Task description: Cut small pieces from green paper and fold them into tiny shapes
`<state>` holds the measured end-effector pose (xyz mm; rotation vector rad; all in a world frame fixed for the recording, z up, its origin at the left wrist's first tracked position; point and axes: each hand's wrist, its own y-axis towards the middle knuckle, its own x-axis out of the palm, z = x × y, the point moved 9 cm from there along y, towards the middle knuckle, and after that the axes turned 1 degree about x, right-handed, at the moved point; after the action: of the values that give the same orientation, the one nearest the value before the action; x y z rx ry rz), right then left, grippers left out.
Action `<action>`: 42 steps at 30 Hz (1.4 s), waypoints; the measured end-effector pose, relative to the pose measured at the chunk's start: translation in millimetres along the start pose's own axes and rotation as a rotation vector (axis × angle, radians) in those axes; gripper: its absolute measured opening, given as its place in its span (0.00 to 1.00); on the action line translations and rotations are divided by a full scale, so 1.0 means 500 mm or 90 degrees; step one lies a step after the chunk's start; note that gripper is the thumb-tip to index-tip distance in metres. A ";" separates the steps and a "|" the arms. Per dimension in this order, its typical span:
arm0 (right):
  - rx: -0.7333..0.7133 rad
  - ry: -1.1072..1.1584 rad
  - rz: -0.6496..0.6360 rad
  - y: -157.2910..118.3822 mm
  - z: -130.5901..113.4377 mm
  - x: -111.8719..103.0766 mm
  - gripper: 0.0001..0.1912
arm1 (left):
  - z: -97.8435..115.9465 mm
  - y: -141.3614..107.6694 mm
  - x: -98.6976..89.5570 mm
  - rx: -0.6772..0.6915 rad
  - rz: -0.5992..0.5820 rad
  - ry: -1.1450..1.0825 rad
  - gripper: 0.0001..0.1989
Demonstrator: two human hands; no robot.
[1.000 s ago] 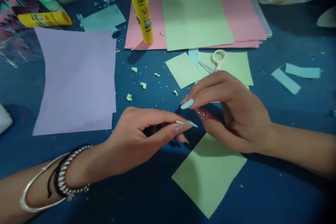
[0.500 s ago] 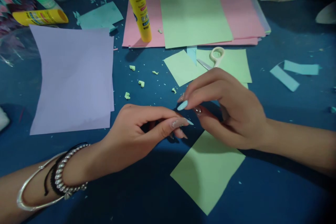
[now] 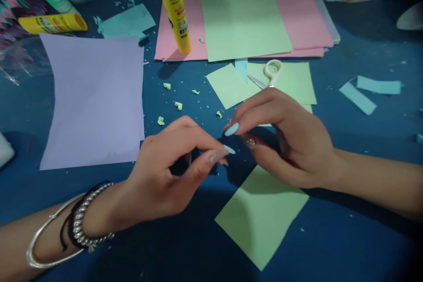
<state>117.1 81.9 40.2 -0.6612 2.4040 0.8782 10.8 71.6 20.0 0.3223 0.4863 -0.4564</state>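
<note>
My left hand [image 3: 172, 165], with bracelets at the wrist, is closed in a pinch, thumb against the index fingertip. Whatever sits between those fingers, if anything, is too small or hidden to make out. Close by on the right, my right hand [image 3: 287, 139] curves with thumb and index tips drawn together; I cannot see what they hold. The two sets of fingertips are a little apart. Under the right palm lies a light green paper square [image 3: 264, 224]. Small folded green paper pieces [image 3: 178, 105] lie beyond my left hand. White-handled scissors [image 3: 272, 69] rest on green paper past my right hand.
A yellow glue stick [image 3: 175, 9] stands upright by stacked pink paper [image 3: 304, 22] with a green sheet [image 3: 244, 17] on top. Purple paper [image 3: 95, 101] lies at left, beneath a yellow cap [image 3: 53, 23]. Blue paper strips [image 3: 378, 85] lie at right.
My left hand has drawn back slightly to the left, its knuckles raised and index finger more bent. The gap between the hands is a little wider. My right hand is nearly still.
</note>
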 end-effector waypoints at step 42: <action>-0.006 -0.003 -0.145 -0.018 0.001 0.035 0.10 | 0.078 -0.019 0.027 0.307 0.031 0.517 0.25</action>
<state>108.9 71.5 25.6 -0.9146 2.2654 0.7932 31.1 43.3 44.0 0.9996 1.1571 -0.3782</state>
